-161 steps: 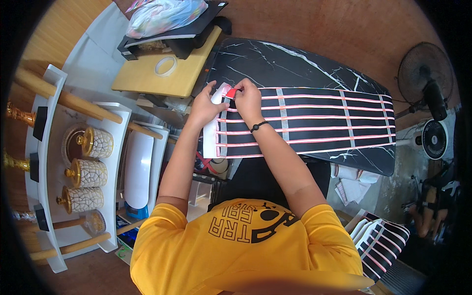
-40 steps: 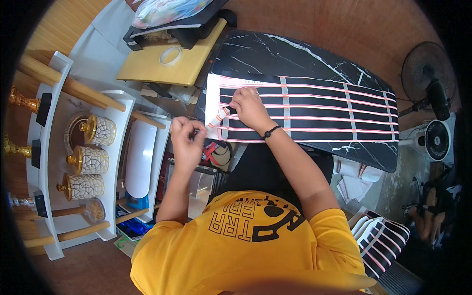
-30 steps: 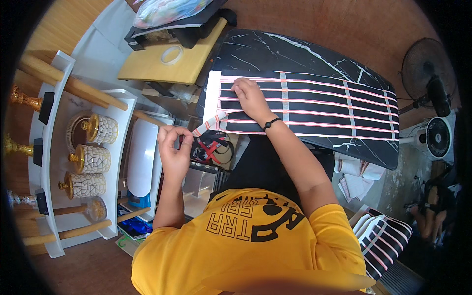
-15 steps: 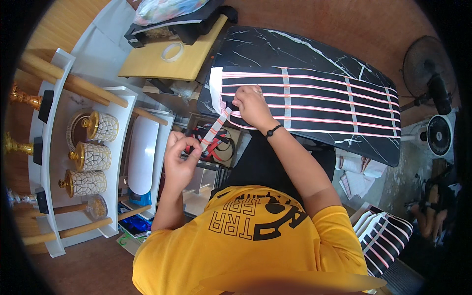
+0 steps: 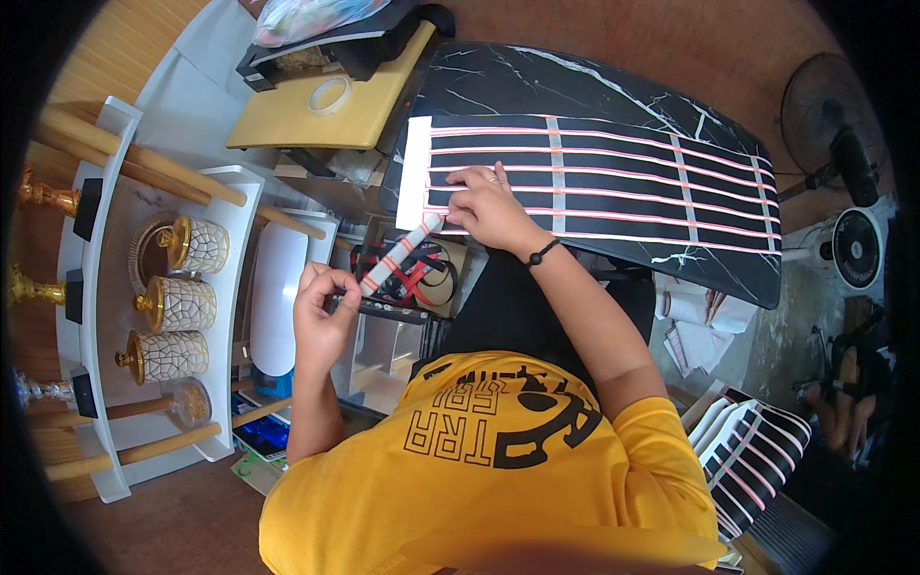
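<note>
Stretched between my hands is a grey-white strip of tape with red crosswise marks [image 5: 402, 254]. Its lower end is pinched by my left hand [image 5: 326, 305], held off the table's left end. My right hand [image 5: 487, 208] has its thumb and fingers together at the strip's upper end; what lies under those fingertips is hidden. Beneath that hand, rows of pink-and-white cords [image 5: 613, 174] run lengthwise over a black surface, crossed by greyish tape bands [image 5: 557, 177]. A white strip [image 5: 414, 172] covers the cords' left ends.
A black marbled table [image 5: 537, 81] carries the cords. Beyond its left end stands a wooden table [image 5: 287, 125] with a tape roll [image 5: 330, 95]. White shelves [image 5: 225, 316] with gold-lidded jars [image 5: 182, 305] are at left. Fans [image 5: 855, 259] stand right, near another corded black piece [image 5: 757, 460].
My left hand has moved left, drawing the marked strip out straighter. The white strip at the cords' end now lies flatter, and my right hand's fingers have shifted slightly.
</note>
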Tool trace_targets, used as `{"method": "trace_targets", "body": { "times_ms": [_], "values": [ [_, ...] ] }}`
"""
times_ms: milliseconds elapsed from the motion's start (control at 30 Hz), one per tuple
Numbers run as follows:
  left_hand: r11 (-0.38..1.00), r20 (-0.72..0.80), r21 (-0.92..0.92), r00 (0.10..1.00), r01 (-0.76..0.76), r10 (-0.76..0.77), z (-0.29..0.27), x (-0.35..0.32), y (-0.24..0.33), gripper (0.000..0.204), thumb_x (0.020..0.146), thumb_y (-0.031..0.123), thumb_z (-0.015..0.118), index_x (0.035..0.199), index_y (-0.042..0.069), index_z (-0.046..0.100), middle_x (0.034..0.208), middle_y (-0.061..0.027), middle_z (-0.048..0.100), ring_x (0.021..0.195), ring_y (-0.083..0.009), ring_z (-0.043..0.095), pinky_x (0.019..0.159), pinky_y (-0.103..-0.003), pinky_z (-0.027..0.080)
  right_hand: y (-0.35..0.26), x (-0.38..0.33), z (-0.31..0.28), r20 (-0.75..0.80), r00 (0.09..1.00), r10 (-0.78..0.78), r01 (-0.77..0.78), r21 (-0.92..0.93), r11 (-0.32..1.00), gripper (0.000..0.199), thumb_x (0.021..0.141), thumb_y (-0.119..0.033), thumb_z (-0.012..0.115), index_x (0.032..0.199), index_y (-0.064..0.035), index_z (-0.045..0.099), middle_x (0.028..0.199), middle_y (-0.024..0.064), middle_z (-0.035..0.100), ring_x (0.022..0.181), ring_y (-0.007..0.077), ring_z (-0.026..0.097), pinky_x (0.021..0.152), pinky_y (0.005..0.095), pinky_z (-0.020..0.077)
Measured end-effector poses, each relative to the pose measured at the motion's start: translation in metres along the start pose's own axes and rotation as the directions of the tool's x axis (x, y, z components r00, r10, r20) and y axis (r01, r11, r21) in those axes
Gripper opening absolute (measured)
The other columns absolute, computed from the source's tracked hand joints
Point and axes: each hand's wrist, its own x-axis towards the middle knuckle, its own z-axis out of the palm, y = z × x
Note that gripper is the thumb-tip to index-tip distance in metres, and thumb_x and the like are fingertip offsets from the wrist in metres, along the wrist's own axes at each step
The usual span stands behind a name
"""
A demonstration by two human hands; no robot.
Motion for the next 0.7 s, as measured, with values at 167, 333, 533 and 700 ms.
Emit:
{"method": "trace_targets", "body": {
  "times_ms": [167, 333, 533, 700],
  "values": [
    [0.989, 0.331, 0.144, 0.941, 0.024, -0.071, -0.031, -0.018, 0.013, 0.012, 0.073, 0.0, 0.077, 0.081, 0.006, 0.07, 0.076, -0.0033, 0.047, 0.075, -0.0178, 0.047, 0.07, -0.031, 0.039, 0.013, 0.011, 0.008, -0.09, 0.993, 0.081, -0.087, -0.06, 0.994, 0.012, 0.088, -0.018, 0.064, 0.091, -0.0068, 0.066, 0.113, 0.0077, 0.059, 0.119, 0.0297, 0.051, 0.112, 0.0635, 0.0241],
    [0.938, 0.447, 0.312, 0.848, 0.149, -0.284, -0.035, -0.034, -0.026, 0.019, 0.072, 0.004, 0.08, 0.088, 0.013, 0.076, 0.077, -0.0049, 0.056, 0.076, -0.0194, 0.053, 0.071, -0.032, 0.044, 0.015, 0.009, 0.001, -0.069, 0.995, 0.072, -0.07, 0.027, 0.997, 0.014, 0.089, -0.019, 0.065, 0.091, -0.0057, 0.064, 0.111, 0.0079, 0.062, 0.115, 0.0295, 0.055, 0.11, 0.0602, 0.0284],
    [0.575, 0.829, -0.13, 0.406, 0.808, -0.383, 0.024, -0.048, -0.138, 0.037, 0.091, 0.01, 0.066, 0.127, 0.01, 0.062, 0.09, 0.0014, 0.063, 0.085, -0.0141, 0.059, 0.077, -0.028, 0.049, 0.02, 0.008, -0.016, -0.433, 0.897, 0.089, 0.054, 0.305, 0.951, 0.011, 0.09, -0.011, 0.063, 0.093, -0.0005, 0.064, 0.098, 0.0106, 0.065, 0.09, 0.024, 0.063, 0.078, 0.0319, 0.0519],
    [-0.026, 0.744, -0.545, 0.469, 0.838, -0.476, 0.053, -0.069, -0.203, 0.038, 0.093, 0.019, 0.063, 0.131, 0.02, 0.058, 0.097, 0.0003, 0.067, 0.089, -0.0145, 0.064, 0.081, -0.037, 0.05, 0.084, 0.013, -0.079, -0.554, 0.818, 0.158, -0.21, -0.031, 0.977, 0.011, 0.083, -0.01, 0.067, 0.091, -0.0038, 0.069, 0.099, 0.0138, 0.066, 0.097, 0.0343, 0.06, 0.088, 0.0428, 0.0467]
  ]
}}
